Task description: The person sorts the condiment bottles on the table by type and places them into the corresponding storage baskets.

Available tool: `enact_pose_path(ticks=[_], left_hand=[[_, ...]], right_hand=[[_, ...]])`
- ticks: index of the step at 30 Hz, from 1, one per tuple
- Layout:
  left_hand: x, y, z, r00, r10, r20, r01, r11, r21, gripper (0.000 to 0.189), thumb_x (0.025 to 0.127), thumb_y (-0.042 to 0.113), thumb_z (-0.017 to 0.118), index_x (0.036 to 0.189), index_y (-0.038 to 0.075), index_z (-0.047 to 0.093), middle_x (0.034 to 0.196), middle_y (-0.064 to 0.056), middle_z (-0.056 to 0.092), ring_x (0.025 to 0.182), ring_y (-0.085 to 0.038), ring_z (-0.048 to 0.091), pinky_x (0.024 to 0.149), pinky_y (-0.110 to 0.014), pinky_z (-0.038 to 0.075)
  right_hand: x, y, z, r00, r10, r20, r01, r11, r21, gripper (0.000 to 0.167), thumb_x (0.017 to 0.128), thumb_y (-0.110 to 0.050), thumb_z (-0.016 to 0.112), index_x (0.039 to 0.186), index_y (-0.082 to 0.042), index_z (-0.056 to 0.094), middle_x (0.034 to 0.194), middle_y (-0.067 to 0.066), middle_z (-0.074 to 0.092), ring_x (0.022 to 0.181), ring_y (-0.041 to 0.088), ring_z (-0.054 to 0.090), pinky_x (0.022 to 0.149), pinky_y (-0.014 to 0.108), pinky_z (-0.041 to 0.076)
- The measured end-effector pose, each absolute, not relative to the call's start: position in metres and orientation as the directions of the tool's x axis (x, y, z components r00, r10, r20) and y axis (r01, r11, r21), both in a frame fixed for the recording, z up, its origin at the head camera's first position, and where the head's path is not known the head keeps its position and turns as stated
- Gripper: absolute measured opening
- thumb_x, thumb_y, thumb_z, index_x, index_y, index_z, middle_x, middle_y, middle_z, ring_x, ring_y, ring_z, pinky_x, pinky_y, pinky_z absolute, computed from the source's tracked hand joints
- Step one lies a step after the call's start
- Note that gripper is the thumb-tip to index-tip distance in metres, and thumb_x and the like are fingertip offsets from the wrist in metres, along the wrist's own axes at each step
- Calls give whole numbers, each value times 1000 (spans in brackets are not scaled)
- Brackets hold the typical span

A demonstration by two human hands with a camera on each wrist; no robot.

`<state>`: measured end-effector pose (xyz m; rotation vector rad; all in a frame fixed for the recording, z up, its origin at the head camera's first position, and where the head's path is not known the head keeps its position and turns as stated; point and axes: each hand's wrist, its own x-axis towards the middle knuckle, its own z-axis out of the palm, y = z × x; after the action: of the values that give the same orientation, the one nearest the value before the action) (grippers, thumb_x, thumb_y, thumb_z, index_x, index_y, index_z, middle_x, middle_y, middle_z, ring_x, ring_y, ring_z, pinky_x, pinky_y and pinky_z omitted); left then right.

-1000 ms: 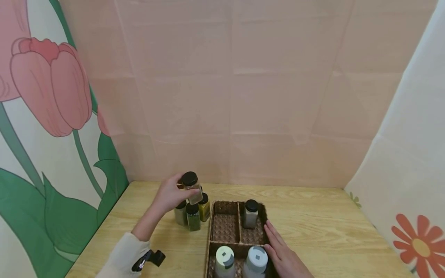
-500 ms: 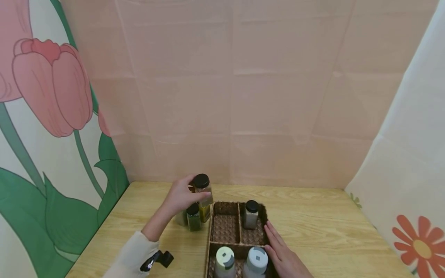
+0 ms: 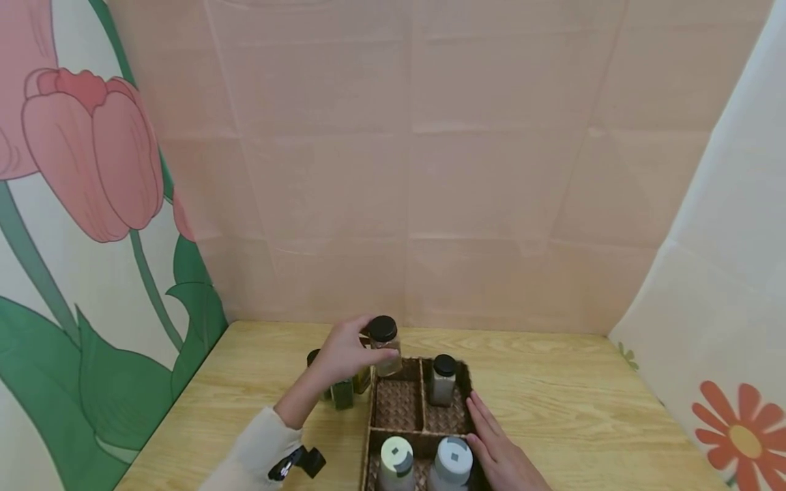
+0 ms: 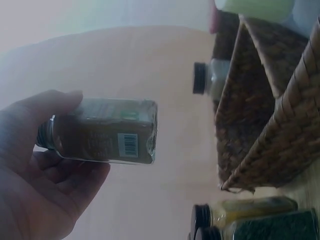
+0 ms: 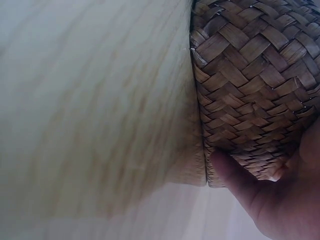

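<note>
My left hand (image 3: 344,351) grips a small glass spice jar (image 3: 385,366) with a black lid, fingers and thumb around its upper part. It hangs upright above the back-left compartment of a brown woven basket (image 3: 396,407). In the left wrist view, brownish contents and a barcode show on the jar (image 4: 105,132). My right hand (image 3: 503,453) lies along the basket's right side, fingers extended; the right wrist view shows a digit against the weave (image 5: 260,100). A second black-lidded jar (image 3: 443,385) with pale grey contents stands in the back-right compartment.
Two white-capped bottles, one greenish (image 3: 397,457) and one bluish (image 3: 455,460), stand in the front part of the basket. Left of it, partly behind my left arm, are a green-filled jar (image 3: 342,395), a yellow one (image 4: 255,210) and another black-lidded jar (image 3: 314,356).
My left hand has carried the spice jar rightward and slightly down, from above the jar group to over the basket's back-left compartment. My right hand has stayed at the basket's side.
</note>
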<state>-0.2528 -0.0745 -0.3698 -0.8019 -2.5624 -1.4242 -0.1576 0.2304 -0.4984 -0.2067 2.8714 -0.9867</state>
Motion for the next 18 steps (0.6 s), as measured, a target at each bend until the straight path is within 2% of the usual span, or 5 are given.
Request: enact_pose_path(ticks=[4, 7, 11, 18], left_hand=[[-252, -67, -372, -850, 415, 325, 497, 427, 755, 57, 84, 36, 84, 134, 17, 65, 125, -1, 68, 116, -23, 64, 92, -46, 55], [-251, -63, -373, -854, 421, 306, 486, 432, 760, 62, 84, 38, 84, 139, 20, 62, 130, 0, 66, 120, -23, 62, 95, -48, 54], [-250, -59, -375, -855, 430, 291, 481, 444, 756, 64, 84, 39, 84, 140, 21, 60, 130, 1, 66, 117, -21, 64, 92, -45, 55], [-251, -48, -380, -849, 459, 263, 478, 453, 752, 51, 84, 39, 84, 128, 20, 66, 115, 4, 70, 103, -17, 68, 81, -33, 58]], right_hand=[[-157, 230, -498, -986, -162, -49, -97, 781, -617, 70, 106, -50, 43, 163, -14, 21, 170, 6, 15, 149, 37, 29, 107, 62, 39], [-158, 229, -498, -985, -164, -50, -97, 778, -620, 71, 106, -51, 43, 163, -13, 21, 170, 7, 15, 149, 38, 29, 107, 63, 39], [-158, 229, -498, -985, -163, -50, -97, 778, -620, 71, 106, -52, 42, 163, -14, 21, 170, 7, 15, 148, 38, 30, 106, 63, 40], [-157, 230, -497, -985, -165, -42, -105, 783, -614, 70, 107, -49, 43, 162, -13, 22, 170, 7, 16, 149, 36, 29, 107, 62, 39]])
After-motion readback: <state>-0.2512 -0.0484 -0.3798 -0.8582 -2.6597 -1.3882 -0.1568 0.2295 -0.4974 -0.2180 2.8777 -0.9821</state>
